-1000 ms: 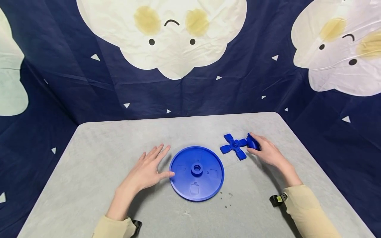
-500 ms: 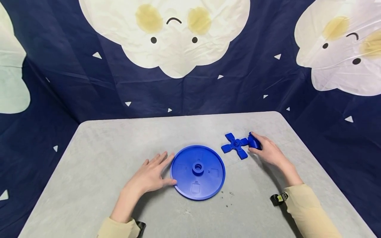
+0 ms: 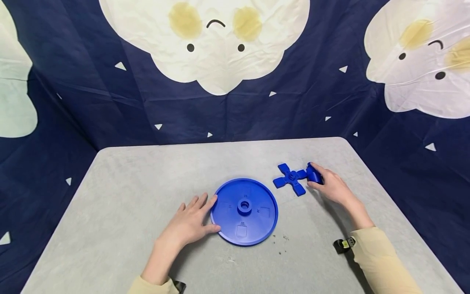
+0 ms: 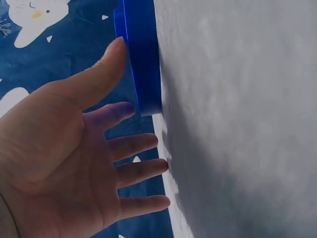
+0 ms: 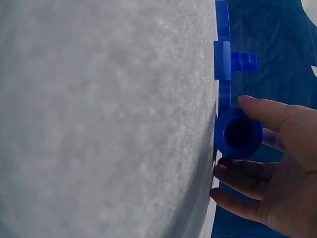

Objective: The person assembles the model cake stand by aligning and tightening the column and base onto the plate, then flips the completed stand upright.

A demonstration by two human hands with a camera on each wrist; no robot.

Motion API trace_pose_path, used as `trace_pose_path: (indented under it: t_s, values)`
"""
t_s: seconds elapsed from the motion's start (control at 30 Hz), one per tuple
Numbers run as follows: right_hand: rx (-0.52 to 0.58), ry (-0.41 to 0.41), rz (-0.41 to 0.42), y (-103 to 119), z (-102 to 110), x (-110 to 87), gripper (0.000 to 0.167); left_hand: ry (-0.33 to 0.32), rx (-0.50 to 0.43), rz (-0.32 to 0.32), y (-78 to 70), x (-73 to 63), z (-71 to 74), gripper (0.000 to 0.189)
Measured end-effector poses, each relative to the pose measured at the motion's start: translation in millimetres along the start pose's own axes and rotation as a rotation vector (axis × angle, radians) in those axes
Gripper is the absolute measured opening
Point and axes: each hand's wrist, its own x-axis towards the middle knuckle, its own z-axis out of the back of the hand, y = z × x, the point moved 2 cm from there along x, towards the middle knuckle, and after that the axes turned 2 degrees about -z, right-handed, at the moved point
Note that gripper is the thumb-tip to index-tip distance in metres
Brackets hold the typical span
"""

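A blue round dish [image 3: 257, 228] with a low rim and a hollow hub lies mid-table. At its left edge is my left hand [image 3: 191, 222], fingers spread, thumb tip over the rim and index fingertip right at it. To the dish's upper right lies a blue four-armed cross [image 3: 292, 175]; the right wrist view shows its threaded post [image 5: 245, 62] sticking up. Beside one arm of the cross, my right hand [image 3: 335, 188] holds a small blue hollow round piece [image 3: 313, 174] between thumb and fingers. Its open end [image 5: 222, 141] faces the right wrist camera, close over the table.
The grey table [image 3: 147, 171] has rounded far corners. Dark crumbs [image 3: 284, 237] lie just right of the dish. A dark blue cloth [image 3: 235, 118] printed with clouds and triangles hangs behind the table and at both sides.
My left hand has moved right and slightly down, bringing thumb and index finger to the dish's rim. The right hand and its piece stay by the cross; the head view has shifted a little.
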Motion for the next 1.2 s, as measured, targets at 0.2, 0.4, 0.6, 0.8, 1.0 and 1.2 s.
trace_pose_path:
  t_s: [0.2, 0.4, 0.6, 0.8, 1.0, 1.2]
  values:
    - [0.004, 0.001, -0.005, 1, 0, 0.3, 0.073, -0.009, 0.01, -0.004, -4.1, -2.8, -0.8, 0.08]
    - [0.015, 0.01, -0.017, 1, 0, 0.9, 0.072, -0.02, 0.022, -0.01, -8.4, -6.4, -0.3, 0.072]
    - [0.04, 0.02, -0.033, -1, 2, 1.3, 0.071, -0.025, 0.014, -0.006, -10.8, -8.0, 0.1, 0.07]
    - [0.047, 0.015, -0.043, -3, 6, -1.0, 0.07, -0.021, 0.015, -0.003, -10.4, -8.3, -1.5, 0.069]
    - [0.065, -0.014, -0.045, -5, 12, -5.7, 0.07, -0.04, 0.004, -0.013, -9.6, -11.1, -3.9, 0.069]
    - [0.061, -0.052, -0.016, -5, 17, -11.0, 0.068, -0.059, -0.005, -0.018, -8.7, -11.8, -5.4, 0.074]
